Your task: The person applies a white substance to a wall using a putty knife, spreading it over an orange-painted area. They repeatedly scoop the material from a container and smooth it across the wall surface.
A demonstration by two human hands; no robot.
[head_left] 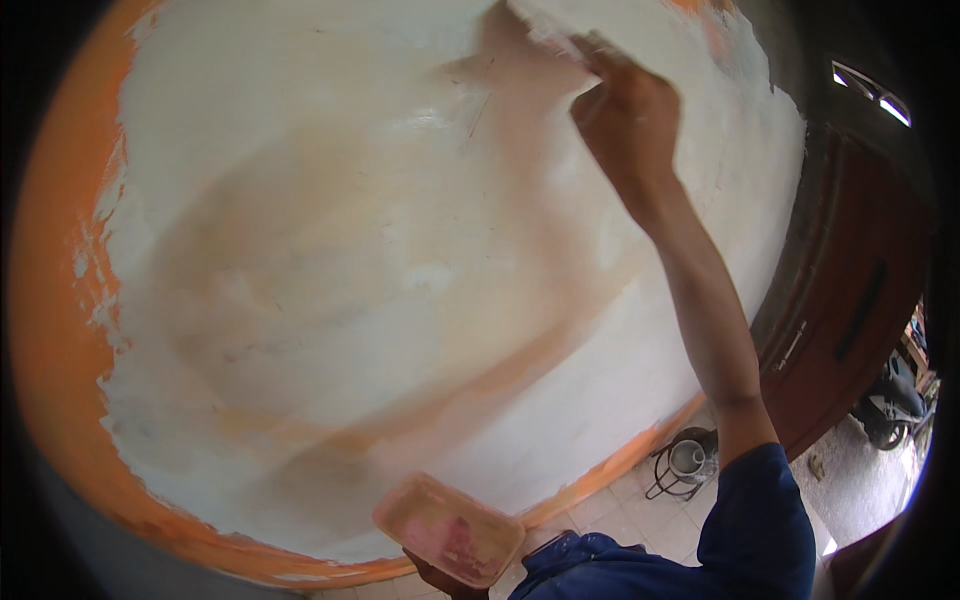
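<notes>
My right hand (632, 115) is raised high against the wall, its fingers closed round a pale flat tool (548, 38). Motion smears the tool, so I cannot tell whether it is a scraper or a brush. Its far end is at the wall's white-coated surface (330, 200) and meets its own shadow there. Low down, my left hand (437, 576) grips a shallow rectangular orange-pink tub (450, 530) from below, mostly hidden under it. Reddish-pink residue smears the tub's inside.
Orange paint (60, 300) borders the white coat with ragged edges. A dark stand holding a grey round container (687, 458) is on the tiled floor (620, 505) at the right. Beyond are a reddish-brown door (850, 290) and a parked motorbike (890, 405).
</notes>
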